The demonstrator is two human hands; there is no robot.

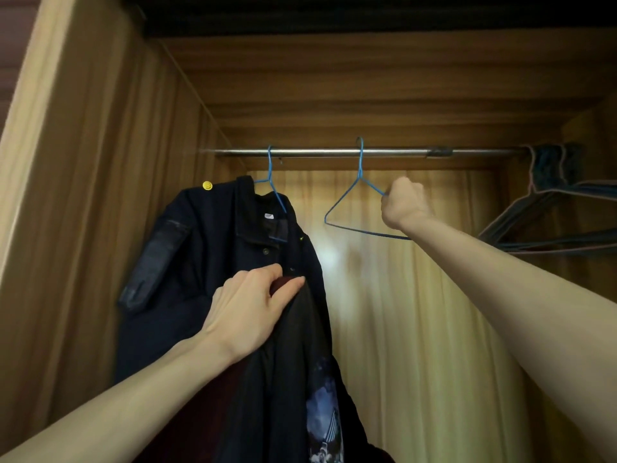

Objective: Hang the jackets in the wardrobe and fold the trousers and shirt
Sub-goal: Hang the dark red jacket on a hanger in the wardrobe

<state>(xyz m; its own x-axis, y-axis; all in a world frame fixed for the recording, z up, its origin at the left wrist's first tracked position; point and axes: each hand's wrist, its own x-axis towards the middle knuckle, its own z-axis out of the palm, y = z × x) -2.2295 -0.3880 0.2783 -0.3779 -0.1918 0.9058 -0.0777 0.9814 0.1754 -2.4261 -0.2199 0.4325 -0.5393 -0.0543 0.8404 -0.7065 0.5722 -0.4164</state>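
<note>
A dark navy jacket (200, 248) with a yellow button hangs on a blue wire hanger (274, 182) at the left end of the metal rail (317, 152). My left hand (248, 309) grips the top of a second dark jacket (293, 379) with a maroon lining and a printed patch, held up in front of the hung one. An empty blue wire hanger (354, 208) hangs from the middle of the rail, and my right hand (405, 202) grips its right shoulder.
The wooden wardrobe's left wall (100, 195) stands close beside the hung jacket. A bunch of several spare wire hangers (547, 215) hangs at the rail's right end. Pale wood back panel (417, 312) shows behind the hangers.
</note>
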